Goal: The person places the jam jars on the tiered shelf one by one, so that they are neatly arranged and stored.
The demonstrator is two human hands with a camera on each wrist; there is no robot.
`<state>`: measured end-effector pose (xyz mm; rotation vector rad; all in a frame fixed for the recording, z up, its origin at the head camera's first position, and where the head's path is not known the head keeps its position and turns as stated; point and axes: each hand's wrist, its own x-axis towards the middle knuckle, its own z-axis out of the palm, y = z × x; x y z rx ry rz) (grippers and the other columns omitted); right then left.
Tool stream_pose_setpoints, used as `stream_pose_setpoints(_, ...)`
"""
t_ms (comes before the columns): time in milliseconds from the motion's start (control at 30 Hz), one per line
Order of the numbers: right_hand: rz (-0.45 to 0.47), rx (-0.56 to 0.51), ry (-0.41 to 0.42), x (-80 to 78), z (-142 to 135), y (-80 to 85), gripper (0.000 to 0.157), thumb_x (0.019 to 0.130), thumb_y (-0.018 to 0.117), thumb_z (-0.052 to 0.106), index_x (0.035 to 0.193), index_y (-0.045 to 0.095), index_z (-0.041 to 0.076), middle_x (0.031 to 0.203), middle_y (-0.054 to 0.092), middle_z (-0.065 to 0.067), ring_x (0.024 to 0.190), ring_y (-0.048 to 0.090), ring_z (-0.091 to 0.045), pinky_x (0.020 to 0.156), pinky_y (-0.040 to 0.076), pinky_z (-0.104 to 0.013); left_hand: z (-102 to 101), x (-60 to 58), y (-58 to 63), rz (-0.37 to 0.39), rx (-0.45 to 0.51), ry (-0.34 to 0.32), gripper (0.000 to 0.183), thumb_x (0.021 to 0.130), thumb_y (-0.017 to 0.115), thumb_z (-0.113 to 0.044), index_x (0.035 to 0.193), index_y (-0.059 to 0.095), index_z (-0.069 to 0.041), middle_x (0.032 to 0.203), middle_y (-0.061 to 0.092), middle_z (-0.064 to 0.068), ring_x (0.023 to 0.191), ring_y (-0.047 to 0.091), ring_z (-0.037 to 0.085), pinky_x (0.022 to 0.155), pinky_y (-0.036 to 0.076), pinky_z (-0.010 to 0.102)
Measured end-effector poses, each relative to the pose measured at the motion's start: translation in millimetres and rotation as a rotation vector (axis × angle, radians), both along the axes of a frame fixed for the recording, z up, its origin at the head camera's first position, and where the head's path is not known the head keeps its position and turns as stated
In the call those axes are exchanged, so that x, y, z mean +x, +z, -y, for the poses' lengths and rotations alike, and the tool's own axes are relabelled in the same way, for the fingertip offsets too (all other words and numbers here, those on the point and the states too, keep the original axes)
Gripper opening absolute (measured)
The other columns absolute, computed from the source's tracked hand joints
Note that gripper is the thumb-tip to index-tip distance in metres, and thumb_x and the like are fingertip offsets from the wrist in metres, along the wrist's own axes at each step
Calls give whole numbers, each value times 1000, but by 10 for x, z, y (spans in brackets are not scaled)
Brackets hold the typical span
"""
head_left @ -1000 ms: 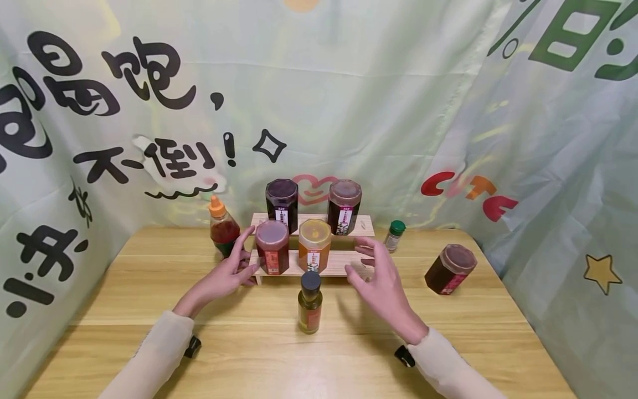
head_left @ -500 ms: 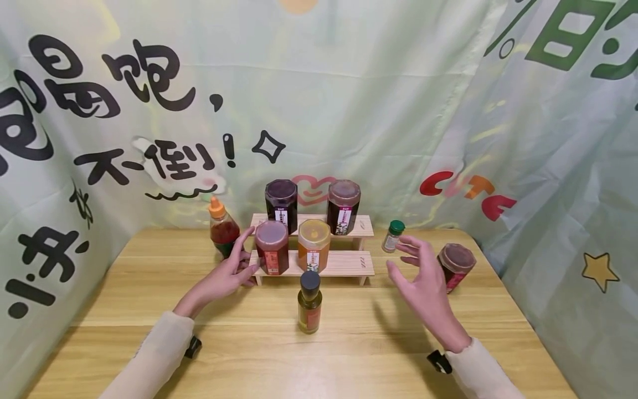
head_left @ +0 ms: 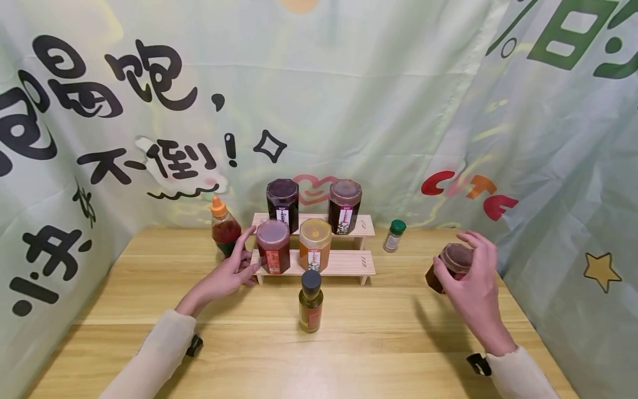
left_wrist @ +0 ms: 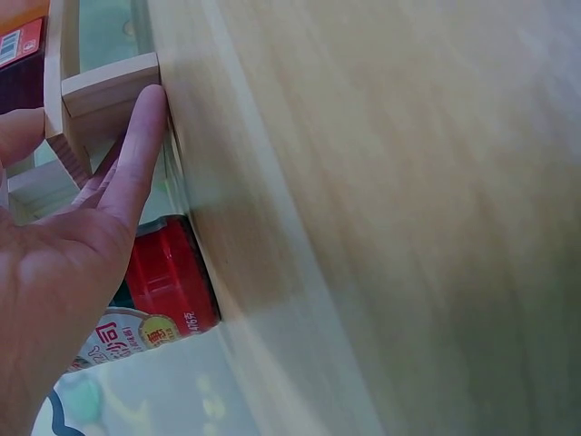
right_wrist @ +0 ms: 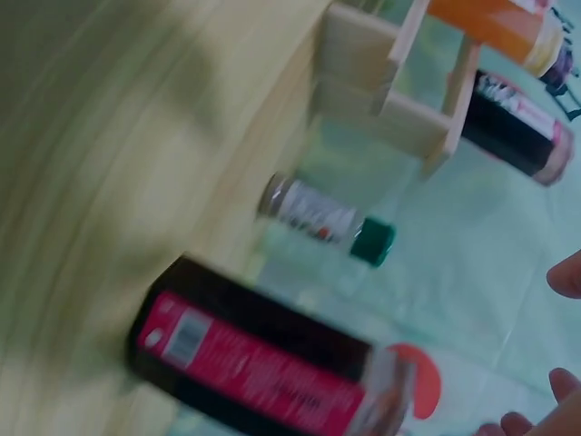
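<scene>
My left hand (head_left: 230,277) rests against the left end of a two-step wooden shelf (head_left: 346,263). In the left wrist view its straight finger (left_wrist: 141,145) lies along the shelf's end, with the thumb (left_wrist: 20,136) near a board edge. At the right, my right hand (head_left: 478,288) hovers around a dark jar (head_left: 435,279), thumb and fingers spread. The right wrist view shows that jar (right_wrist: 254,354) with a pink label, apart from the fingers. A red jar (head_left: 273,249) and an amber jar (head_left: 315,249) stand on the lower step, two dark jars (head_left: 282,202) on the upper.
An orange-capped squeeze bottle (head_left: 226,230) stands left of the shelf, close to the left hand. In front is a black-capped oil bottle (head_left: 311,307). A green-capped shaker (head_left: 394,238) stands right of the shelf. A printed curtain (head_left: 389,111) encloses the wooden table (head_left: 349,360).
My right hand has moved right from the shelf's right end, past the shaker, to the dark jar. The left hand and the jars have stayed in place.
</scene>
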<state>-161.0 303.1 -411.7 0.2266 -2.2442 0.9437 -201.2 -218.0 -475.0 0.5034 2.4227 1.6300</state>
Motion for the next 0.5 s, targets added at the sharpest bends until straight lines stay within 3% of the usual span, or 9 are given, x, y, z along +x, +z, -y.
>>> stream_pose_setpoints(67,11,9,-24,-13,-80,-16,79,84,88,5,152,50,-1,160,41,-24,135,46,-44,97,42,-38,-2,-2,1,3,1,3,96,113,61,-9,173,-3,-48,130,52,31,102,72,37,81,66,48)
stream_pose_setpoints(167,67,-8,-49,-50,-182,-41,89,82,90,8,157,44,0,163,36,-25,144,38,-47,104,33,-67,-6,-5,6,6,3,6,95,113,61,-10,173,-3,-49,132,51,32,101,72,37,81,66,49)
stream_pose_setpoints(233,135,-32,-66,-68,-234,-61,93,83,90,11,160,39,2,163,33,-26,144,36,-48,103,30,-75,-7,-5,11,6,1,4,95,113,61,-9,173,-3,-48,132,50,32,102,72,37,81,66,49)
stream_pose_setpoints(400,319,-101,-72,-97,-335,-145,101,89,89,17,167,27,3,159,33,-30,142,37,-49,103,36,-72,-12,2,16,10,0,3,95,113,60,-8,173,-3,-48,128,51,30,102,72,37,82,66,49)
stream_pose_setpoints(500,399,-126,-32,-107,-401,-229,104,92,89,18,168,21,1,156,36,-32,140,41,-48,106,41,-48,-10,7,11,13,2,4,95,113,60,-8,173,-3,-48,128,51,31,102,72,38,82,66,50)
